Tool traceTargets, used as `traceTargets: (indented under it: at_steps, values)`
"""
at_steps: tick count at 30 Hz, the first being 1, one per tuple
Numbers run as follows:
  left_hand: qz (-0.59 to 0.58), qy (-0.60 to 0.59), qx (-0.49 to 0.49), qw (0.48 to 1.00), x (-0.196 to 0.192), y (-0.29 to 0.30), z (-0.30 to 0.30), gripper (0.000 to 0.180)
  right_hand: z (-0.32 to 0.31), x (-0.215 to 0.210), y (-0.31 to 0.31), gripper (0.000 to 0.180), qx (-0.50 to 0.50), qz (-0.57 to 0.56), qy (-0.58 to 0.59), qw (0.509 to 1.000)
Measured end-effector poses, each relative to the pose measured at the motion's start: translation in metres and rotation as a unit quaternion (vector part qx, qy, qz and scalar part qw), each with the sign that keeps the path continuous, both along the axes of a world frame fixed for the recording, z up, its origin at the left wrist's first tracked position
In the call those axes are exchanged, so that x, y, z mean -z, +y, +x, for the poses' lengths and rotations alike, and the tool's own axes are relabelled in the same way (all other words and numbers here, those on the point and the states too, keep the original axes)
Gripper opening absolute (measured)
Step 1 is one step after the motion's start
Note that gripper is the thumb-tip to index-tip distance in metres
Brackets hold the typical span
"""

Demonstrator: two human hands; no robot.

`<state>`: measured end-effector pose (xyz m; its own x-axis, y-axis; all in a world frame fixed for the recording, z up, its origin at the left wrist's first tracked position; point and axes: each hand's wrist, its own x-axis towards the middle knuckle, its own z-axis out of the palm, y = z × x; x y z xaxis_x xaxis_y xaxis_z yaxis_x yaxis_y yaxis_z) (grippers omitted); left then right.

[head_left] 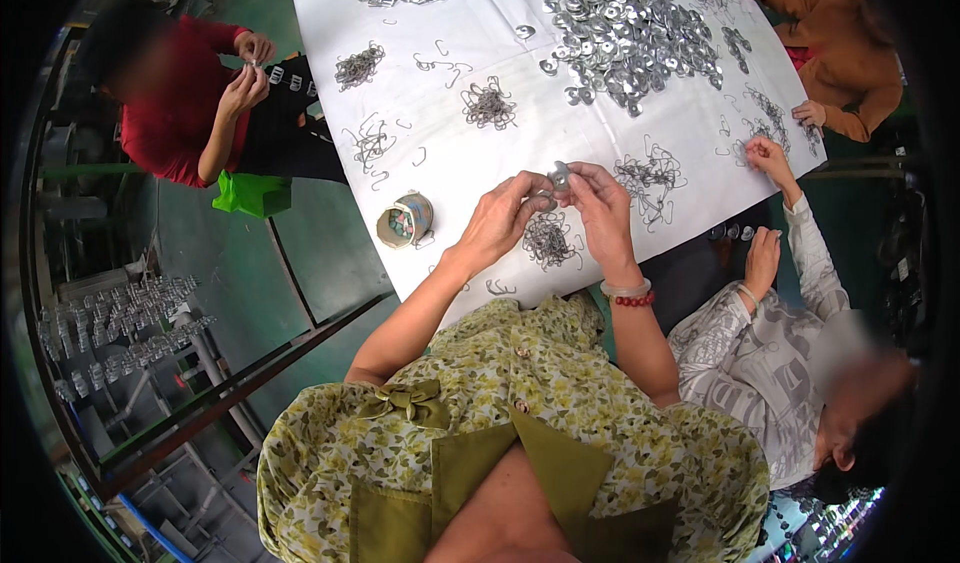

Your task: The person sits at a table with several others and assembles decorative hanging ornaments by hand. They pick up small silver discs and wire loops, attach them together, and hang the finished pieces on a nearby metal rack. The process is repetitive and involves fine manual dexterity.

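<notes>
My two hands meet over the near edge of the white-covered table (455, 153). Between the thumb and fingers of my right hand (602, 211) is a small round metal piece (560, 177), shiny grey. My left hand (498, 219) is pinched close beside it, with a bit of metal at its fingertips; its exact shape is partly hidden by the fingers. Just below my hands lies a tangled pile of thin wire hooks (550, 242). A larger heap of round metal pieces (615, 28) covers the far part of the table.
A small tub (405, 220) with coloured bits inside lies tipped at the left edge. More wire hooks (648, 175) lie in piles around the table. Co-workers sit at the left (205, 103), right (765, 363) and far right (850, 53). A metal rack (130, 333) stands at the left.
</notes>
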<state>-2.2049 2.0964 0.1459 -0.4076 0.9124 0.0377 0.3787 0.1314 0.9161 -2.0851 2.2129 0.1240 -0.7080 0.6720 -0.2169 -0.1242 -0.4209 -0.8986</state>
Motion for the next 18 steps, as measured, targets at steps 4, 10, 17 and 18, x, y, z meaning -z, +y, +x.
traceTargets:
  at_steps: [4,10,17,18]
  values:
    - [0.058,-0.006,-0.008,0.998,0.007,-0.009,0.010,0.023,0.007,-0.016,-0.017,0.019,0.037,0.090,-0.028,0.995]
    - [0.037,-0.003,-0.006,0.999,0.011,-0.020,0.016,0.023,0.011,-0.013,-0.032,0.020,0.065,0.073,-0.001,0.995]
    - [0.072,0.038,-0.042,0.996,0.017,-0.018,-0.004,0.051,0.006,-0.018,-0.032,0.017,0.121,0.054,0.004,0.991]
    - [0.062,0.055,-0.078,0.994,0.016,-0.013,-0.020,0.045,0.005,-0.020,-0.029,0.016,0.118,0.059,0.007,0.991]
